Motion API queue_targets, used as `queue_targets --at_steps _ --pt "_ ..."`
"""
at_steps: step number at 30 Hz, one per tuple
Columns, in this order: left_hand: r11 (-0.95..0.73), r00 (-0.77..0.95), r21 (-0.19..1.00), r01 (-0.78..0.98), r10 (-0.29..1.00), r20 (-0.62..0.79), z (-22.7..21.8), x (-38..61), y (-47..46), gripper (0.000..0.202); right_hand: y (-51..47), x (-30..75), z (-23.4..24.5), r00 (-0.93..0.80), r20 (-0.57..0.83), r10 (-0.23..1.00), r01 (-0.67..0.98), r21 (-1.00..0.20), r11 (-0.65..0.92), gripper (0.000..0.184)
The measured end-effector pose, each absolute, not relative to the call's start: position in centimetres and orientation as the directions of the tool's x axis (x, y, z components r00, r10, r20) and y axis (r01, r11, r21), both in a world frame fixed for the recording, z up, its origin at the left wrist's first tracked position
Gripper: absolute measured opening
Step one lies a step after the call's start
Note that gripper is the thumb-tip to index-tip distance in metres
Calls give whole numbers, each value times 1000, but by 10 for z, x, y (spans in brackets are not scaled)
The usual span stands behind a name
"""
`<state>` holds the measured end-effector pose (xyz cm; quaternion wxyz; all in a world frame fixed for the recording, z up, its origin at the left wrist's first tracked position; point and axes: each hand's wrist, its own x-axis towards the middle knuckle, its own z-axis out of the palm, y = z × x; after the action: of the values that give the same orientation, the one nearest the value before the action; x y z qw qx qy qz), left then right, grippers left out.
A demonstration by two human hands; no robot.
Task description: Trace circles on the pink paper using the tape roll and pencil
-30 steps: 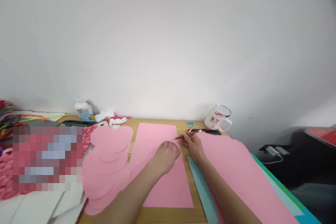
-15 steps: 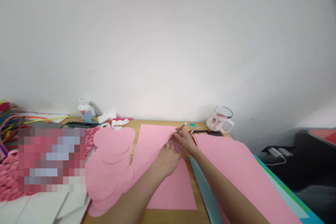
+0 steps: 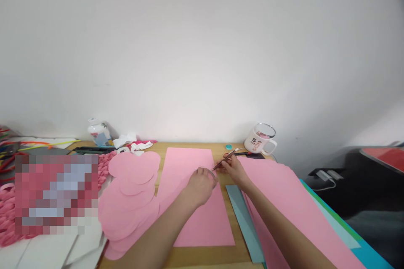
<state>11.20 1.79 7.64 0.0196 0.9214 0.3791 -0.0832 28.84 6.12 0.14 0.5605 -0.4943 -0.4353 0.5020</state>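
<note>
A pink sheet of paper (image 3: pixel 186 218) lies on the wooden desk in front of me. My left hand (image 3: pixel 200 185) is closed over its upper right part, on a round thing with a thin curved rim (image 3: pixel 215 173) that is mostly hidden under the fingers. In my right hand (image 3: pixel 235 169) is a brown pencil (image 3: pixel 226 160) with a pale end, held slanted, its tip down at the rim's upper right side. Left of the sheet is an overlapping pile of pink paper cut-outs with rounded edges (image 3: pixel 135 166).
Larger pink sheets (image 3: pixel 284 193) lie at the right beside a blue-grey strip (image 3: pixel 244 222). Along the wall stand a white mug (image 3: pixel 256 142) and a white bottle (image 3: pixel 99 132), with crumpled tissue (image 3: pixel 124 139) near the bottle. Pink braided material (image 3: pixel 105 166) lies at left.
My right hand and the pencil have moved right, from above the round thing to its right side. My left hand stays on the round thing. The view has shifted slightly.
</note>
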Motion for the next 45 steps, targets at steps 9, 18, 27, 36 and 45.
queue_targets --at_steps 9,18,27,36,45 --pt "-718 709 1 696 687 -158 76 113 19 39 10 287 0 292 38 956 -75 -995 62 39" --pt "-706 693 11 708 692 -203 80 113 22 39 -28 265 -1 396 137 908 19 -990 141 29" --pt "-713 693 17 701 676 -251 89 113 24 34 -49 248 3 406 240 882 273 -953 134 16" --pt "-681 667 75 728 680 -305 97 116 29 25 -71 229 0 305 386 870 284 -909 304 18" --pt "-647 642 109 755 695 -325 103 121 33 26 -79 213 -3 204 431 879 338 -874 350 21"
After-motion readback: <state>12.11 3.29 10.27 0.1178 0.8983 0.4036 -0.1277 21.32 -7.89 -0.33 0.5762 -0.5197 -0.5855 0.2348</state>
